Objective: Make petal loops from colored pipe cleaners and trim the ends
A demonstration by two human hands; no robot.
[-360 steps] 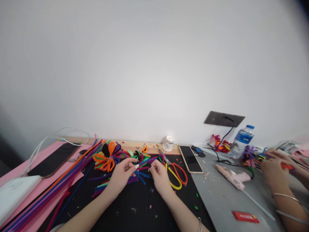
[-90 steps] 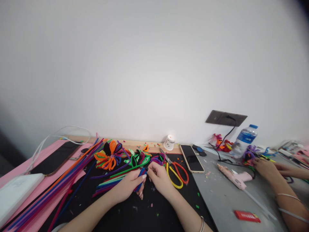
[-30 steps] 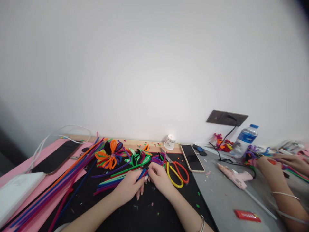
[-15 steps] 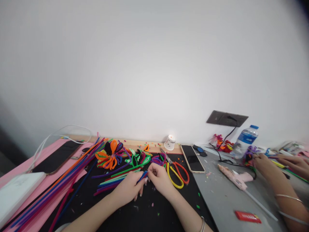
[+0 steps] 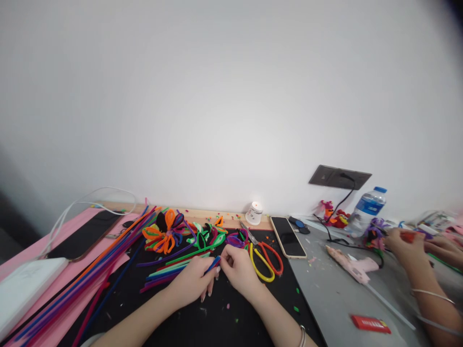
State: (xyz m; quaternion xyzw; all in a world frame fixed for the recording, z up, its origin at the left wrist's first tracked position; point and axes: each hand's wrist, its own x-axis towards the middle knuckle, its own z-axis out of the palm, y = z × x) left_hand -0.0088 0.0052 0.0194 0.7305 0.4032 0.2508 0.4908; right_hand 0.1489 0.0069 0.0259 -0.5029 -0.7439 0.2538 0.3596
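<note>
Blue stems (image 5: 214,263), a short bunch, are held low over the black mat (image 5: 202,332), approx. at centre, tilted w/ upper end toward 1 o'clock. The bunch is gripped by the L hand (image 5: 194,280), thumb & fingers closed round it, no gap seen. The R hand (image 5: 238,269) is brought up to the bunch's upper end, fingers curled in tight; whether anything is pinched there can't be told, as the tips are hidden. A bangle (image 5: 303,336) is worn on the R wrist.

Clock pos. from the hands: at 9 o'clock, cut stems (image 5: 159,278) are laid in a row, partly covered by the L hand. At 10, an orange flower (image 5: 166,234) is seen; btwn 11 & 12, green loops (image 5: 206,237). At 1, a white cup (image 5: 254,213) is stood upside down. Btwn 2 & 3, scissors (image 5: 255,242) are laid, blades toward 11; beyond, a phone (image 5: 288,236). At 3, well apart, a glue gun (image 5: 352,265) is lying, w/ another person's hands (image 5: 405,243) farther out.
</note>
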